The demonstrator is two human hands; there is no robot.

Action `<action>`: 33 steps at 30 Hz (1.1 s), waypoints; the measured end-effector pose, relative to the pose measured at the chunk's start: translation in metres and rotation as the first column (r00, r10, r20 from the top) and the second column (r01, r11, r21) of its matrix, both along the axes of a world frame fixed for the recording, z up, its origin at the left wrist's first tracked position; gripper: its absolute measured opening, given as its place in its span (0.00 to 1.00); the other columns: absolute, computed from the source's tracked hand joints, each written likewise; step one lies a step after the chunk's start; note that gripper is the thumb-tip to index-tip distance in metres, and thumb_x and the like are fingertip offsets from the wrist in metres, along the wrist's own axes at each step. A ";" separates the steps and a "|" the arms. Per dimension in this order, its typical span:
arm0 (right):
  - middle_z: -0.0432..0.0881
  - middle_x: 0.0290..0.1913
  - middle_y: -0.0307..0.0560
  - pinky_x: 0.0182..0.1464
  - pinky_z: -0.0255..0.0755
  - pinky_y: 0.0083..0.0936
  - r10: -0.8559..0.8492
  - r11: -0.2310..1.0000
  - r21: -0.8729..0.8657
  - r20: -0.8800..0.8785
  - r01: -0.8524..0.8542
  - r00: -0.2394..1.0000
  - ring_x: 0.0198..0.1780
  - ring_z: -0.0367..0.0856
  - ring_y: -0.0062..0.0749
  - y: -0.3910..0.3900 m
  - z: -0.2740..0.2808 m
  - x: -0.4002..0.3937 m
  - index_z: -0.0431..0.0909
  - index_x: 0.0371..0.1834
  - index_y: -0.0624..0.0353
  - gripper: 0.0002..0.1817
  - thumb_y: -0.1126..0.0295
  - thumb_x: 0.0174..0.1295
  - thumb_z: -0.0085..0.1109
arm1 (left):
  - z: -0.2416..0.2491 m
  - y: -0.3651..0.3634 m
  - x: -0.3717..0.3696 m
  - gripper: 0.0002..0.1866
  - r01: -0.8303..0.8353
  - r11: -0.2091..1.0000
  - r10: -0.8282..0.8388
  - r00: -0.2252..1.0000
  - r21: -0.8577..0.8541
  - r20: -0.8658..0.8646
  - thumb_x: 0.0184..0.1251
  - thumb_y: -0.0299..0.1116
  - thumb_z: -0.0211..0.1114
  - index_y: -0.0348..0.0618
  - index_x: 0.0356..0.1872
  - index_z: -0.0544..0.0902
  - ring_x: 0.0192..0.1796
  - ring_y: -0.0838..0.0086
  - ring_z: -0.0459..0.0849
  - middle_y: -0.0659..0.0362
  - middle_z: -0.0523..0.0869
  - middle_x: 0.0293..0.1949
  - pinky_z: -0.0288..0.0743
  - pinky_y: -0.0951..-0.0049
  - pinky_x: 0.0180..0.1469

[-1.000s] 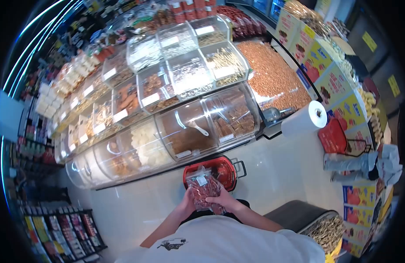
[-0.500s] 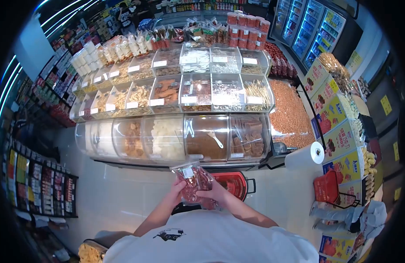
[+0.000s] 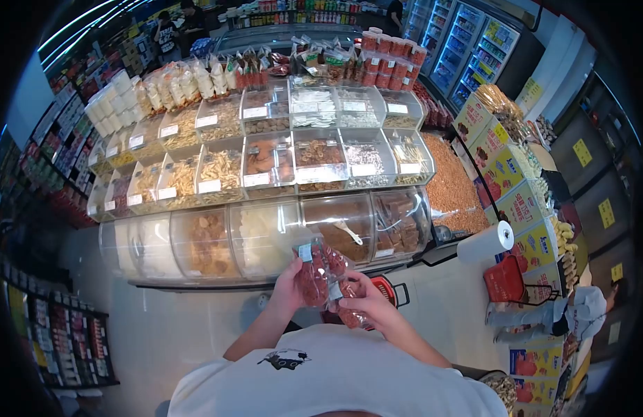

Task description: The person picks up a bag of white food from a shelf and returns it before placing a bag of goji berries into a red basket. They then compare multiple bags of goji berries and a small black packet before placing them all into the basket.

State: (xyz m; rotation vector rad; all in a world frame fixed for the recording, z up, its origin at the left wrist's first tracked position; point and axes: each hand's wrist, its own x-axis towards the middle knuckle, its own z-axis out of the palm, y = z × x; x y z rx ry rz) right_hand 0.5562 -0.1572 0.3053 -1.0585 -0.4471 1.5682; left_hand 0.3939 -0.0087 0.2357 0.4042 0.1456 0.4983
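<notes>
Bag of red snacks [image 3: 320, 274] raised higher — left hand [image 3: 288, 286], right hand [image 3: 366, 300] each grip it.

Clear bulk bins [image 3: 266, 167], paper roll [image 3: 485, 242], red basket [image 3: 385, 288].

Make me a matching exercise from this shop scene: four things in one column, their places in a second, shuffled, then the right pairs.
Things:
1. clear bag of red snacks
2. paper roll
3. red basket
4. scoop

Places:
A. inside a curved clear bin
B. on the floor behind the hands
C. at the right end of the bin counter
D. held by left hand and right hand

Pairs: 1-D, 2-C, 3-B, 4-A
</notes>
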 end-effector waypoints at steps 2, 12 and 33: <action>0.79 0.61 0.58 0.64 0.79 0.43 -0.039 0.998 0.051 -0.163 0.048 0.986 0.60 0.83 0.43 0.021 -0.007 -0.019 0.67 0.67 0.63 0.27 0.81 0.65 0.60 | 0.009 0.045 -0.025 0.34 0.048 0.999 -0.046 0.990 -0.008 0.131 0.76 0.53 0.58 0.44 0.75 0.67 0.75 0.52 0.71 0.45 0.70 0.74 0.62 0.47 0.77; 0.74 0.69 0.58 0.60 0.79 0.48 -0.111 0.982 0.114 -0.310 0.153 0.944 0.58 0.84 0.50 0.207 0.029 -0.127 0.64 0.74 0.61 0.28 0.57 0.78 0.45 | 0.008 0.250 -0.229 0.33 -0.086 0.994 0.091 0.994 0.073 -0.058 0.74 0.53 0.55 0.42 0.71 0.71 0.62 0.53 0.80 0.43 0.75 0.68 0.77 0.51 0.63; 0.70 0.73 0.59 0.71 0.68 0.52 0.109 0.921 0.385 -0.400 0.059 0.910 0.69 0.74 0.53 0.354 0.059 -0.121 0.59 0.76 0.64 0.27 0.61 0.79 0.40 | 0.042 0.294 -0.220 0.26 -0.069 0.987 0.038 0.978 0.144 0.203 0.72 0.54 0.60 0.50 0.62 0.73 0.47 0.53 0.86 0.32 0.61 0.73 0.84 0.58 0.43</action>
